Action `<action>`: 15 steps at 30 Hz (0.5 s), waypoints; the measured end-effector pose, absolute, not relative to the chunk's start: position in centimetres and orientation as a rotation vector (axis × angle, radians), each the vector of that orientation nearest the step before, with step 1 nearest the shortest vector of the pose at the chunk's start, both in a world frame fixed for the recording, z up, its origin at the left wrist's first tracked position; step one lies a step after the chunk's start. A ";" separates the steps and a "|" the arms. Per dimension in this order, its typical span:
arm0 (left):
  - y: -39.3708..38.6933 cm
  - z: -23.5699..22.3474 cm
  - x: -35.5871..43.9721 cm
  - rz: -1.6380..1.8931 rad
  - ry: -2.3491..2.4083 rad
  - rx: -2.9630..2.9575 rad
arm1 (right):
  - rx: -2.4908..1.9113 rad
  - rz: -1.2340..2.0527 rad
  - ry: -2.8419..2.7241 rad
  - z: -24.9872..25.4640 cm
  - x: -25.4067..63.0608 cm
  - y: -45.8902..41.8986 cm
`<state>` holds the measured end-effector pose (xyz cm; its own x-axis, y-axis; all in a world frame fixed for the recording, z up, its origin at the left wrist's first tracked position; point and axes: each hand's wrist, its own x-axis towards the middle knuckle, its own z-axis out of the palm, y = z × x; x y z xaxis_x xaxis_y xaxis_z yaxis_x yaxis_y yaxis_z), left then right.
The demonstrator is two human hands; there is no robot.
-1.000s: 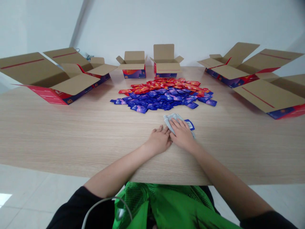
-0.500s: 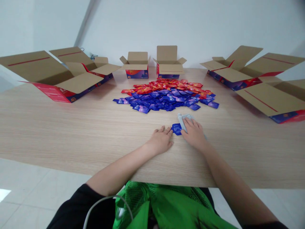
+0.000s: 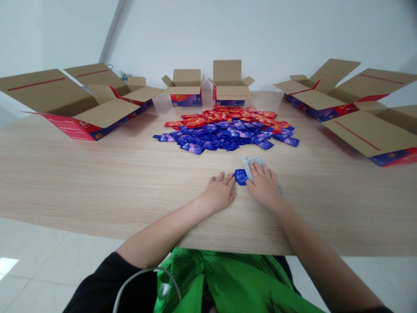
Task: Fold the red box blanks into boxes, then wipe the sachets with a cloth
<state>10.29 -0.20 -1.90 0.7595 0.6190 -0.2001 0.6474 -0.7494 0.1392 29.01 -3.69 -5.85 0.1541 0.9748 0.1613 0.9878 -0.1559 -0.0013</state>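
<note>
1. In the head view, presses a limp, creased, pale grey-blue cloth (image 3: 246,168) down under the right hand (image 3: 263,183) — laid palm down, wide rather than clenched, with fingers slightly apart.
2. Rests the left hand (image 3: 219,192) palm down as well, opened out, with fingertips touching the left end of a flat blue packet (image 3: 240,177).
3. Beyond the hands, shows a low heap of glossy sachets: blue and purple sachets (image 3: 211,138) nearer, red and orange sachets (image 3: 224,114) behind.
4. Around the heap, shows brown cardboard boxes with stiff flaps open: small boxes (image 3: 186,100) at the back, left boxes (image 3: 110,114) and right boxes (image 3: 363,132) at the sides, all printed red and blue outside.
5. Underneath, spreads a table (image 3: 97,187) with fine, pale wood grain; behind, a plain whitish wall (image 3: 195,32); below, light floor tiles (image 3: 42,248).
6. At the near edge, shows a green mesh garment (image 3: 228,276) and a thin, pale cable (image 3: 132,278).
7. Back between the hands, shows the packet lying flat on the table — deep blue with faint, pale print, right part hidden beneath cloth and hand.
</note>
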 end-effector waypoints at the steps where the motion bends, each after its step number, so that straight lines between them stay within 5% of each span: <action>1: -0.2 -1.9 10.3 -0.207 1.003 2.758 | -2.307 -0.200 -1.953 -5.9 28.8 -3.7; 15: -0.4 -1.6 10.4 -0.173 1.013 2.772 | -2.052 -0.113 -2.184 -5.6 25.2 -3.2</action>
